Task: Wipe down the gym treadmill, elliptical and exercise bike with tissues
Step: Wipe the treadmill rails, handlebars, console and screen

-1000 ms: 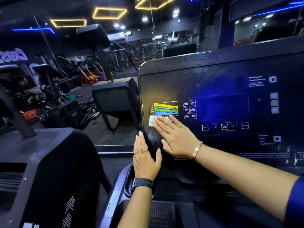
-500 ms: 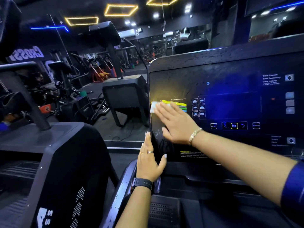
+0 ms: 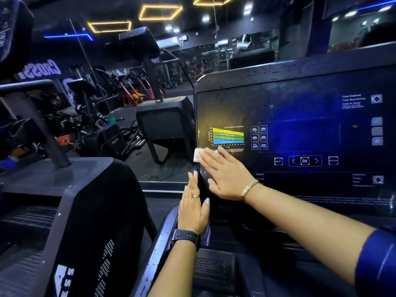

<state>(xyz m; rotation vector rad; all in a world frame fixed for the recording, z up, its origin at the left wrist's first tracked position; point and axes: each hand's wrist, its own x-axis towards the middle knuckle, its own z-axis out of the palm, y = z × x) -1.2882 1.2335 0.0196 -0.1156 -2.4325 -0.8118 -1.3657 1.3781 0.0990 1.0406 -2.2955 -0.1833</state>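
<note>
The treadmill's black console panel [image 3: 300,99] fills the right half of the view, with a coloured chart and lit buttons on it. My right hand [image 3: 225,172] lies flat against the panel's lower left part, just under the chart, and presses a white tissue [image 3: 196,154] onto it with straight fingers. The tissue sticks out past the fingertips at the panel's left edge. My left hand [image 3: 194,209] rests with straight fingers on the console's lower left corner, thumb spread towards the panel.
A dark handrail [image 3: 162,243] runs down below my left wrist. Another black machine housing [image 3: 70,211] stands close on the left, with a slanted post [image 3: 40,129]. Further machines and a black stand [image 3: 167,125] crowd the gym floor behind.
My right hand slid the tissue up over the chart, then back down to just below it at the panel's left edge. My left hand stayed on the corner. The camera view shifted left.
</note>
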